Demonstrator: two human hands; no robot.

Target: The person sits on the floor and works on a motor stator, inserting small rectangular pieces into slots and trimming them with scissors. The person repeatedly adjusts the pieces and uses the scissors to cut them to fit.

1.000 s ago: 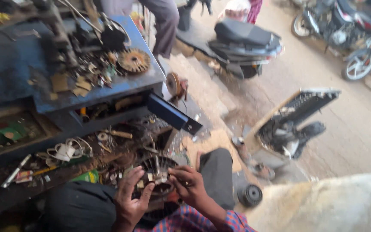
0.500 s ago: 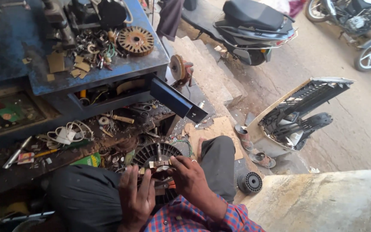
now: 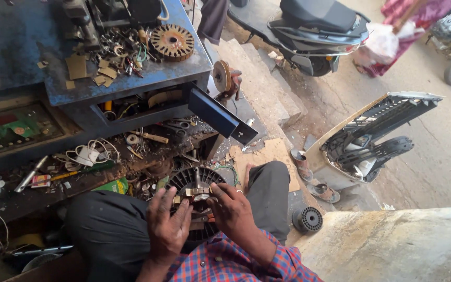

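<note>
Both hands sit over our lap now: our left hand (image 3: 167, 225) lies flat with its fingers pressed together against the near rim of the round dark slotted motor core (image 3: 200, 184), and our right hand (image 3: 232, 208) curls over its right side, fingertips pinching a small pale strip of insulating card (image 3: 198, 192) at the core's centre. Half a second ago the left fingers stood more spread and lower on the core; they have closed up and slid toward the pale strip, so we judge the work has passed from steadying the core to seating that piece in its slot. The core itself has stayed put, resting on our dark trousers (image 3: 105, 230) just below the front edge of the cluttered low wooden shelf (image 3: 79, 177). Up on the blue metal workbench (image 3: 147, 78), near its right corner, a copper-toned toothed rotor disc (image 3: 171, 42) lies untouched.
</note>
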